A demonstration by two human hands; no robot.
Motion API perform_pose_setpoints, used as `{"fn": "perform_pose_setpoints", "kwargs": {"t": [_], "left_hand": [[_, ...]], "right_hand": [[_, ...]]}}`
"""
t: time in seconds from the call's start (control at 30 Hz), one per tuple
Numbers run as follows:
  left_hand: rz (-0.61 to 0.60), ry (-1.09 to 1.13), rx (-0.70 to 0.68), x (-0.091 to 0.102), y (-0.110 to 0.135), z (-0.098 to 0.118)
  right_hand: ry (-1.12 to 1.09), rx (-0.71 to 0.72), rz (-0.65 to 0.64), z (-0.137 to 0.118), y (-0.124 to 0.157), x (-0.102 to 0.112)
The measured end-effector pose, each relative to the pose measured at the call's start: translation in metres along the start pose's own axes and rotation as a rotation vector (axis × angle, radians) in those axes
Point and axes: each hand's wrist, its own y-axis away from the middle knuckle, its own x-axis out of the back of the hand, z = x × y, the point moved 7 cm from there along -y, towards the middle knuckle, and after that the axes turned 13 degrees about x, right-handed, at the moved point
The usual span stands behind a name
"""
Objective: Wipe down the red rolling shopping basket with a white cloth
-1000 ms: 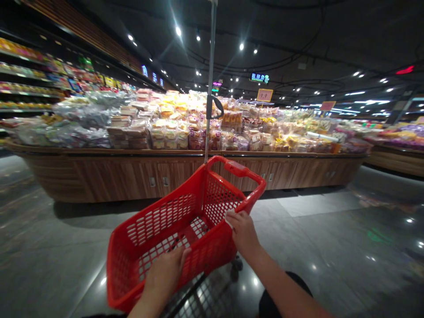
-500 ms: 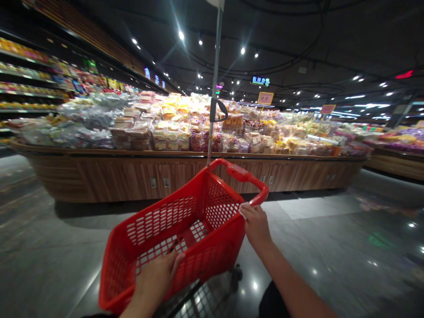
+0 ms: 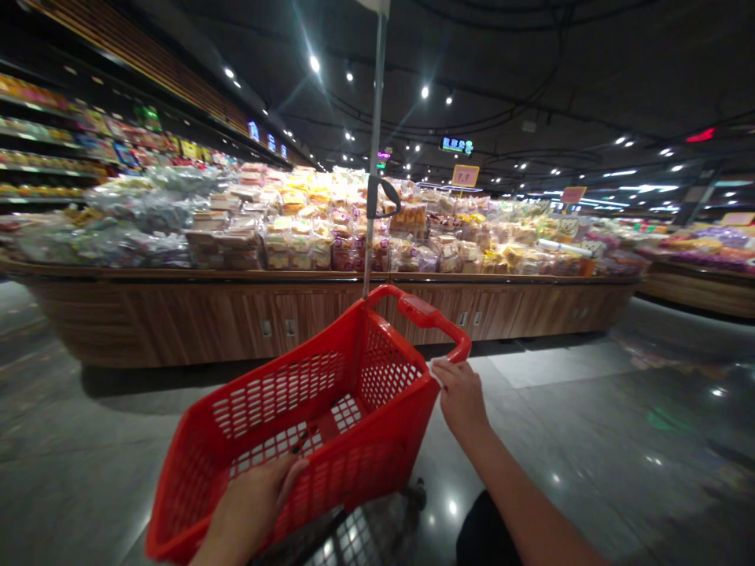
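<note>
A red plastic shopping cart (image 3: 322, 393) with lattice sides stands slantwise in front of me, its handle at the far right end. My left hand (image 3: 253, 499) is closed over the near side rim, thumb along the outside, the other fingers mostly hidden inside the basket. At the corner below the handle, my right hand (image 3: 463, 393) presses a small white cloth or tissue (image 3: 437, 371) against the red plastic, fingers bent around it. On the basket floor there is a small dark item (image 3: 303, 436) that I cannot make out.
Behind the cart runs a long wood-panelled display counter (image 3: 194, 318) heaped with bagged goods (image 3: 300, 236). A metal pole (image 3: 376, 118) with a dark grip rises beside the handle. Stocked shelves (image 3: 41, 149) line the left; another counter (image 3: 696, 287) stands right. The grey floor (image 3: 548, 440) is shiny.
The cart's front end has swung slightly to the left and nearer, my left hand going with it. My right hand stays at the handle corner with the white cloth or tissue. The view has turned slightly right.
</note>
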Motion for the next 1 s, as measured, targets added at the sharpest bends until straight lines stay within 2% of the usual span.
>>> {"fn": "perform_pose_setpoints", "kwargs": {"t": [0.07, 0.13, 0.2, 0.33, 0.4, 0.57, 0.77, 0.83, 0.93, 1.0], "left_hand": [[0.001, 0.003, -0.002, 0.001, 0.0, -0.001], [0.0, 0.013, -0.006, 0.001, -0.001, -0.001], [0.002, 0.031, -0.027, 0.003, -0.001, -0.001], [-0.003, 0.05, -0.035, 0.005, -0.002, -0.004], [-0.002, 0.067, -0.034, 0.006, -0.003, -0.008], [0.004, 0.111, -0.071, 0.01, -0.01, -0.02], [0.033, 0.082, -0.095, 0.015, -0.012, -0.035], [0.057, 0.062, -0.069, 0.016, -0.012, -0.037], [0.155, 0.048, 0.027, 0.023, -0.015, -0.028], [0.245, 0.064, 0.002, 0.03, -0.017, -0.001]], "right_hand": [[-0.043, 0.083, -0.024, -0.019, 0.006, -0.007], [-0.078, 0.137, -0.039, -0.026, 0.008, -0.009], [-0.079, 0.114, -0.031, -0.015, 0.005, -0.004], [-0.004, -0.045, 0.061, 0.024, -0.005, 0.015], [0.01, -0.056, 0.071, 0.024, -0.004, 0.016], [-0.075, 0.138, -0.028, -0.011, 0.005, 0.002], [-0.063, 0.025, 0.092, 0.025, 0.002, 0.019], [-0.074, 0.014, 0.109, 0.024, 0.004, 0.019], [-0.126, 0.05, 0.096, 0.003, 0.01, 0.011], [-0.172, 0.087, 0.074, -0.017, 0.013, 0.005]]}}
